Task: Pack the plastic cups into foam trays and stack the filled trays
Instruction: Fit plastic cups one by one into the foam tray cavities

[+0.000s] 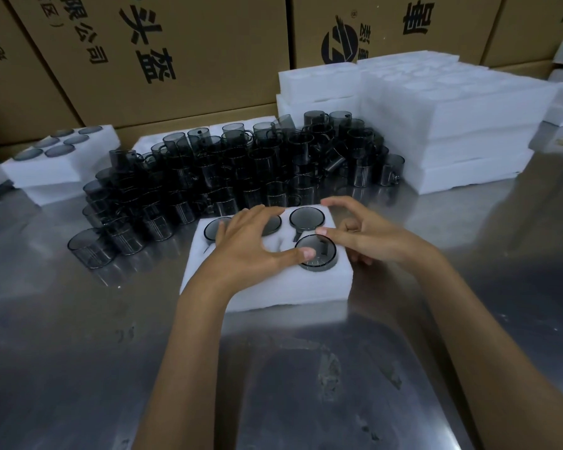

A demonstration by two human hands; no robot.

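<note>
A white foam tray (267,287) lies on the steel table in front of me. Smoky grey plastic cups sit in its holes. One cup (307,218) is at the back right. A front-right cup (316,254) stands partly out of its hole. My left hand (251,245) lies spread over the tray's middle, its thumb touching that cup's rim. My right hand (364,235) hovers at the tray's right edge, fingers loosely curved, the thumb tip touching the same cup's rim. A big heap of loose cups (241,167) lies behind the tray.
Stacked empty foam trays (452,131) stand at the back right. A filled tray (59,157) rests on another at the back left. Cardboard boxes (163,53) wall off the rear. One loose cup (90,248) lies on its side left of the tray.
</note>
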